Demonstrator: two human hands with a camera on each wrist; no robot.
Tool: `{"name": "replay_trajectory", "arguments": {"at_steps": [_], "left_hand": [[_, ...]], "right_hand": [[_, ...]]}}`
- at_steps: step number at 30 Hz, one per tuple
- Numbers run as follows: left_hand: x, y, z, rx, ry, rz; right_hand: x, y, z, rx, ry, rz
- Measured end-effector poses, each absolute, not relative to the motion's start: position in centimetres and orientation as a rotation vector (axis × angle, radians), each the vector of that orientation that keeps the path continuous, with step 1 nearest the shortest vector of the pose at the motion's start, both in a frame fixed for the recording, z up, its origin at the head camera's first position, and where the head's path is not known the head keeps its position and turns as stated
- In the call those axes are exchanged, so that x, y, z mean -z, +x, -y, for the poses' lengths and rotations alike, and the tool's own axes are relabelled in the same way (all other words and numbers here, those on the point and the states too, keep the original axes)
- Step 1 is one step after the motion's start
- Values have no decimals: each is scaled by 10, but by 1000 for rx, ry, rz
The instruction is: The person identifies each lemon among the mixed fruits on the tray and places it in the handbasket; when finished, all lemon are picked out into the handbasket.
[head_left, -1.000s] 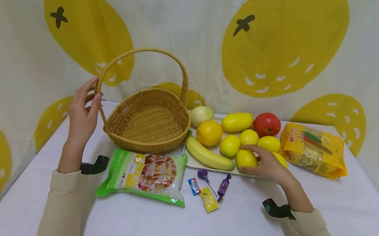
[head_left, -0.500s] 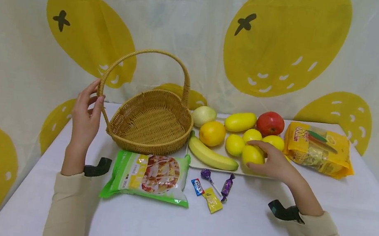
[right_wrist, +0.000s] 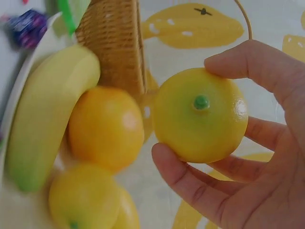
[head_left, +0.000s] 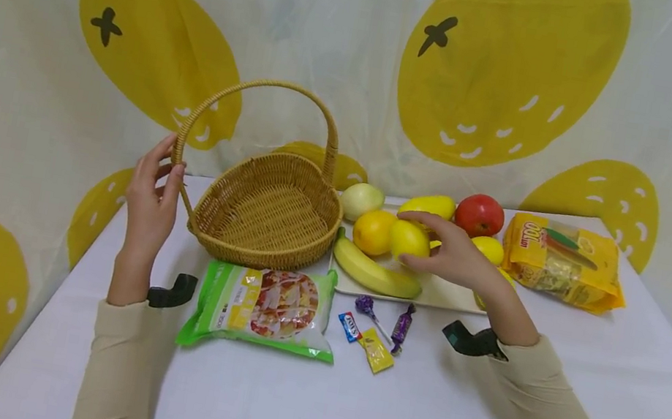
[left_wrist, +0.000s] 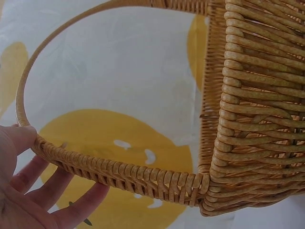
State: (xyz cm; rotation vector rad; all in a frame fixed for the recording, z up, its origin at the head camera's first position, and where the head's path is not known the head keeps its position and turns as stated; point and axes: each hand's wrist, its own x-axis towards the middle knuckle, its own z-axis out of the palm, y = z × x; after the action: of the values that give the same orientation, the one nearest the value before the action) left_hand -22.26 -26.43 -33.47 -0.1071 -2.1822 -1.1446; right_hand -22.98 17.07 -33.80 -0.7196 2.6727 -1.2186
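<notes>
My right hand (head_left: 445,254) grips a yellow lemon (head_left: 409,239) (right_wrist: 200,114) and holds it lifted above the white tray (head_left: 448,299), over the banana (head_left: 372,272) (right_wrist: 47,119) and beside the orange (head_left: 372,230) (right_wrist: 105,126). My left hand (head_left: 152,197) (left_wrist: 33,191) holds the lower left end of the wicker basket's handle (head_left: 187,140) (left_wrist: 119,174). The wicker basket (head_left: 268,213) (left_wrist: 259,105) stands empty left of the tray.
More lemons (head_left: 489,248), a yellow mango (head_left: 428,205), a red tomato (head_left: 479,215) and a pale onion (head_left: 360,201) lie on the tray. A yellow snack bag (head_left: 561,262) sits at right. A green snack bag (head_left: 259,308) and several candies (head_left: 379,328) lie in front.
My right hand closed on a lemon on the tray, lifted it and carried it left toward the basket. My left hand stayed on the handle.
</notes>
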Motion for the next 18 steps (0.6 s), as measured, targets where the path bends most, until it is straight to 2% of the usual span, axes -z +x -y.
{"name": "replay_trajectory", "arguments": {"at_steps": [12, 18], "left_hand": [[336, -225, 265, 1143, -143, 2158], [335, -224, 265, 1149, -132, 2170]], "right_hand": [[349, -268, -94, 1684, -975, -2366], [367, -282, -61, 1685, -1093, -2316]]}}
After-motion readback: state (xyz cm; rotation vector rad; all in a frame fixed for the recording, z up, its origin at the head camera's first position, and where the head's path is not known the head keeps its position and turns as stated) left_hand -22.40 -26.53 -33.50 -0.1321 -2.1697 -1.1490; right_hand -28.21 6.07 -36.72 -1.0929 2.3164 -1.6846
